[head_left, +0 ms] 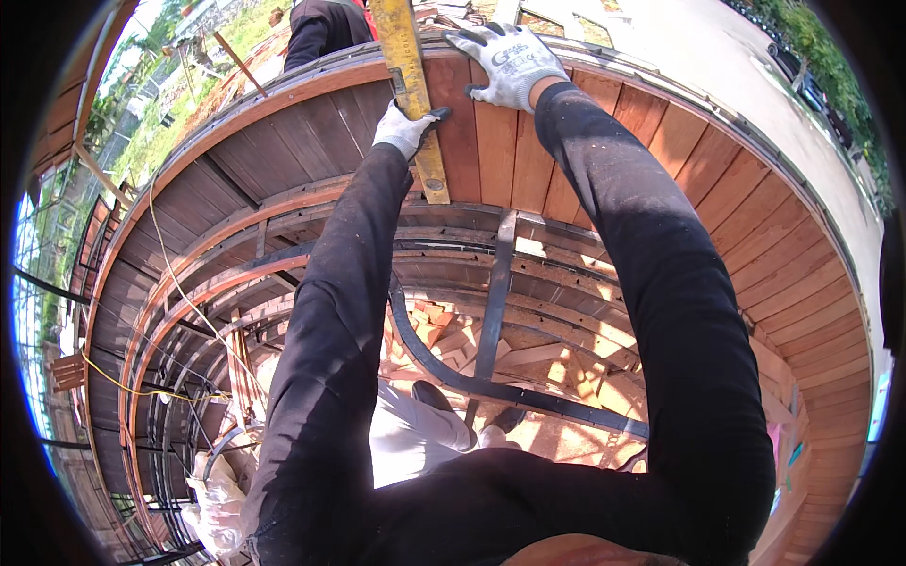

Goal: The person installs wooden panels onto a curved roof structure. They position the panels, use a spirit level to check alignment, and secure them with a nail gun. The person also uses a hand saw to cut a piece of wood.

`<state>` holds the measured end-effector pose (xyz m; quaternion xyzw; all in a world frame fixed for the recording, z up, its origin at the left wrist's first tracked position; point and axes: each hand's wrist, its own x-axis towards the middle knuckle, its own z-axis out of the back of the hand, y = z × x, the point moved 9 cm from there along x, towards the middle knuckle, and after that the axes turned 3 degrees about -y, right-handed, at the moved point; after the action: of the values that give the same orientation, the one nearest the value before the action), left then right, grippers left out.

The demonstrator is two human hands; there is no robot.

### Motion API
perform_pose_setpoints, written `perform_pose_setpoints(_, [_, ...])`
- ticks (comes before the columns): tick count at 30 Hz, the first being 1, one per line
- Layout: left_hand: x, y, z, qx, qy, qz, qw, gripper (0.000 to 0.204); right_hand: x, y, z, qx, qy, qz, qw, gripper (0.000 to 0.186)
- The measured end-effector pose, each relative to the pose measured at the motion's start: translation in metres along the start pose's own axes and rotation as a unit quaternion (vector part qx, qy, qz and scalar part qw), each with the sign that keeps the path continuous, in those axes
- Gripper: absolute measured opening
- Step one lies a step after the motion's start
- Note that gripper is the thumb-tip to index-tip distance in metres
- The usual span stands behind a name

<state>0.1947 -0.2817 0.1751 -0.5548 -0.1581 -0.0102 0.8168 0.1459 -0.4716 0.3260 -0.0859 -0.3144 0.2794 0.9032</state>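
A curved wall of reddish wooden planks [736, 217] sweeps from twelve to four o'clock. Dark curved steel ribs [491, 302] cross the middle. Scrap wood offcuts [444, 340] lie below at centre. A yellow cord [123, 387] trails at nine o'clock. At eleven, another person's dark sleeve [316, 33] shows. What looks like crumpled plastic sheeting [217, 500] sits at seven.

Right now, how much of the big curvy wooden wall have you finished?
Done: reddish-brown wooden planks already cover the upper curved band. In hand: my gloved left hand has its grip on a long yellow level laid against the planks, while my gloved right hand presses the top rim. Left: lower down, the bare dark metal frame shows open gaps without planks.
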Motion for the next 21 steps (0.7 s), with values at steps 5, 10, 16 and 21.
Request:
perform_pose_setpoints(5, [0.015, 0.025, 0.007, -0.028, 0.013, 0.023, 0.999, 0.043, -0.008, 0.003, 0.005, 0.0, -0.01, -0.023, 1.0, 0.074])
perform_pose_setpoints(10, [0.072, 0.1, 0.06, -0.042, 0.052, 0.051, 0.996, 0.054, -0.079, 0.043, 0.031, 0.234, -0.124, -0.181, 0.947, 0.082])
perform_pose_setpoints(16, [0.035, 0.053, 0.013, -0.012, 0.03, 0.078, 0.996, 0.08, -0.334, 0.104, 0.029, 0.49, -0.036, -0.322, 0.809, 0.075])
perform_pose_setpoints(21, [0.075, 0.087, 0.0, 0.013, 0.059, 0.11, 0.992, 0.095, -0.546, 0.062, 0.103, 0.389, 0.025, -0.544, 0.743, 0.067])
